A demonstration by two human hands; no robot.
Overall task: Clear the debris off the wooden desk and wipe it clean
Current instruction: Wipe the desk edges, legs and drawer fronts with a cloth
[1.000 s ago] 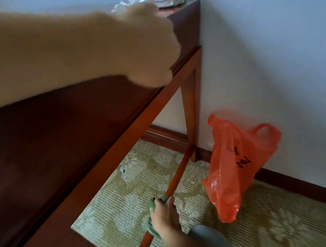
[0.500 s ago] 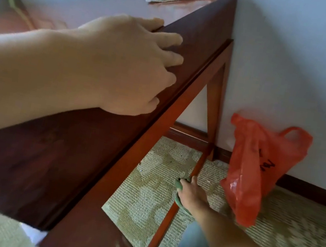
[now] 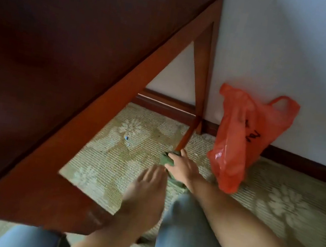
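Observation:
The dark wooden desk (image 3: pixel 63 47) fills the upper left, seen from above its edge. Low down by the carpet, my right hand (image 3: pixel 184 166) grips a green cloth (image 3: pixel 166 160) against the desk's thin lower rail (image 3: pixel 184 140). My left hand (image 3: pixel 147 189) hovers just left of it, below the desk edge, fingers straight and holding nothing; it is blurred. The far end of the desk top is out of view.
An orange plastic bag (image 3: pixel 240 140) stands against the white wall, right of the desk leg (image 3: pixel 201 69). A small blue speck (image 3: pixel 126 138) lies on the patterned green carpet (image 3: pixel 283 206) under the desk. My jeans-clad knees (image 3: pixel 183 233) are at the bottom.
My left hand has left the desk top and dropped down beside my right hand. The view has tilted down, so the crumpled cloth at the desk's far end is out of sight.

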